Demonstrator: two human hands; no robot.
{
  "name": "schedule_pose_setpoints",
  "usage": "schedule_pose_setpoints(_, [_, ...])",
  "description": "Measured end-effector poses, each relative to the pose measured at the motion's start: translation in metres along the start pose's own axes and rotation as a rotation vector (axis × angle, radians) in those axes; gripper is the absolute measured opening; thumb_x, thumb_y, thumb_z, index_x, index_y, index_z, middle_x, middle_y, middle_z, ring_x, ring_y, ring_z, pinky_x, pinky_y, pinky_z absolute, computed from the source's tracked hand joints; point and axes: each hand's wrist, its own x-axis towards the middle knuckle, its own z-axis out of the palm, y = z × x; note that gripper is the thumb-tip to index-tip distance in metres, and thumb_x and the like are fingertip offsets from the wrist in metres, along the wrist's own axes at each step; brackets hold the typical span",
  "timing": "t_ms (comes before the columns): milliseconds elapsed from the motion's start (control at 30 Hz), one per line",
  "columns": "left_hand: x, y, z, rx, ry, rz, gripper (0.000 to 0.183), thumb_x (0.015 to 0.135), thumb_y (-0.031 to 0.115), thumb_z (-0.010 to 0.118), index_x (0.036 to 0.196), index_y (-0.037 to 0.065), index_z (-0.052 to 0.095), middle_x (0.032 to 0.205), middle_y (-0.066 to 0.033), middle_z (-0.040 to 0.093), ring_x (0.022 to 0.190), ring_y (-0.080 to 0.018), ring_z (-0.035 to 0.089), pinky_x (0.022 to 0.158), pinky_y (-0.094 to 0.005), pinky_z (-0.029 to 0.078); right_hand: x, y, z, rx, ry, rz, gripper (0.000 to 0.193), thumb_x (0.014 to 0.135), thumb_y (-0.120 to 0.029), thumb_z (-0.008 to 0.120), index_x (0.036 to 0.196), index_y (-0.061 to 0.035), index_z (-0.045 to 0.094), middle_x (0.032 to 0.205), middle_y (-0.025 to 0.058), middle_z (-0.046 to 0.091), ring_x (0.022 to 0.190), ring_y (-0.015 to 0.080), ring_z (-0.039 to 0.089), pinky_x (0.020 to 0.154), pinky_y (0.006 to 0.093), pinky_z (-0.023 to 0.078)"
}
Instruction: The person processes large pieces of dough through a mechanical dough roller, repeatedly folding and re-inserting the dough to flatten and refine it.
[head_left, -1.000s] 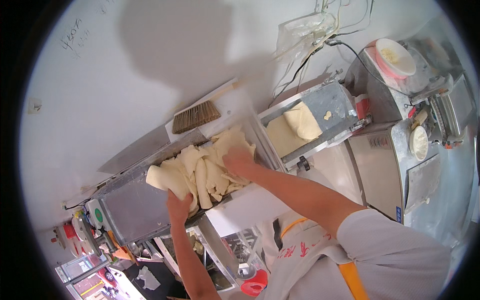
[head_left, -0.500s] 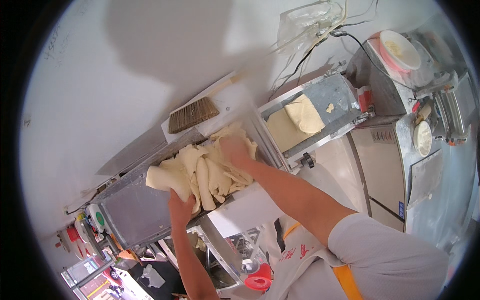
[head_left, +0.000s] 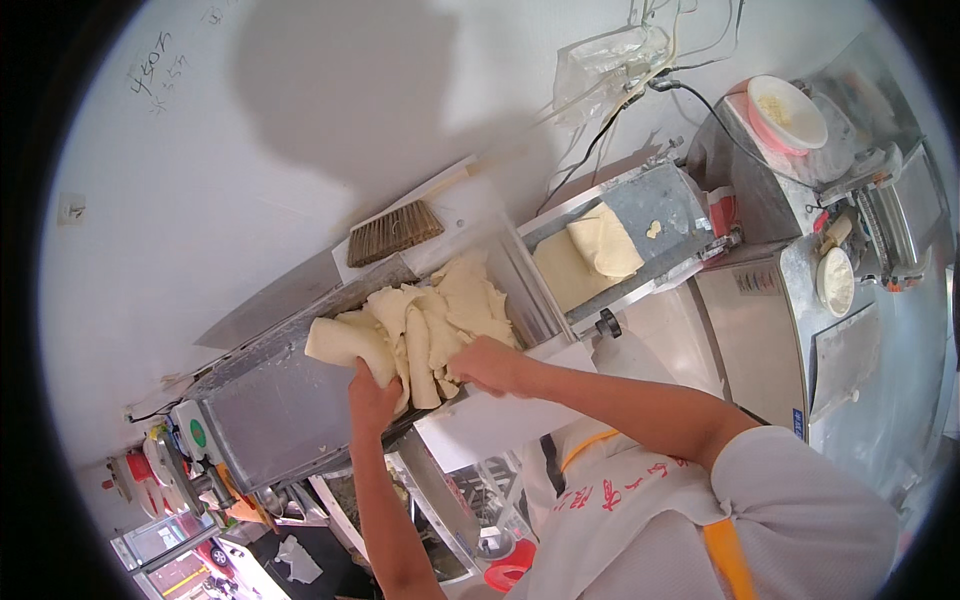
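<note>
A heap of pale dough sheets, folded and ragged-edged, lies on the machine's metal bed. My left hand grips the near edge of the thick rolled dough at the heap's left end, its fingers partly hidden beneath. At the heap's near right side, my right hand is closed with its fingertips on the dough's torn edge; what lies between the fingers is mostly hidden. On the conveyor to the right rests another folded dough sheet, with a small dough scrap beside it.
A bristle brush lies against the wall behind the heap. A black knob sticks out by the rollers. Cables hang at the wall. A pink-and-white bowl and a smaller white bowl stand at the right.
My right hand has come from the heap's far right toward me, down to its near edge. My left hand keeps its hold on the rolled dough.
</note>
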Motion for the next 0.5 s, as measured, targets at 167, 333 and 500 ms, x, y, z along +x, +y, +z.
schedule_pose_setpoints(167, [0.003, 0.002, 0.003, 0.033, 0.016, 0.075, 0.064, 0.082, 0.015, 0.075, 0.133, -0.012, 0.049, 0.109, -0.0370, 0.069, 0.106, -0.0521, 0.066, 0.090, -0.0526, 0.053, -0.005, 0.034, -0.024, -0.416, 0.157, -0.354, 0.034, 0.092, -0.030, 0.062, 0.071, -0.0025, 0.059, 0.060, 0.0065, 0.050, 0.054, 0.0185, 0.050, 0.053, 0.0387, 0.043])
schedule_pose_setpoints(333, [0.008, -0.001, 0.013, 0.031, 0.026, -0.005, 0.067, 0.083, 0.015, 0.074, 0.137, -0.014, 0.047, 0.117, -0.0390, 0.066, 0.112, -0.0522, 0.065, 0.094, -0.0529, 0.052, -0.043, -0.010, -0.040, -0.290, 0.215, -0.100, 0.030, 0.096, -0.027, 0.061, 0.076, -0.0046, 0.059, 0.062, 0.0016, 0.049, 0.054, 0.0129, 0.047, 0.050, 0.0339, 0.040])
schedule_pose_setpoints(500, [0.003, 0.000, 0.024, -0.028, 0.047, 0.010, 0.074, 0.087, 0.015, 0.070, 0.146, -0.016, 0.039, 0.134, -0.0380, 0.059, 0.128, -0.0509, 0.057, 0.109, -0.0506, 0.046, -0.069, 0.048, -0.167, -0.590, 0.430, -0.402, 0.033, 0.096, -0.033, 0.064, 0.079, -0.0042, 0.066, 0.064, 0.0037, 0.056, 0.054, 0.0140, 0.052, 0.051, 0.0342, 0.043])
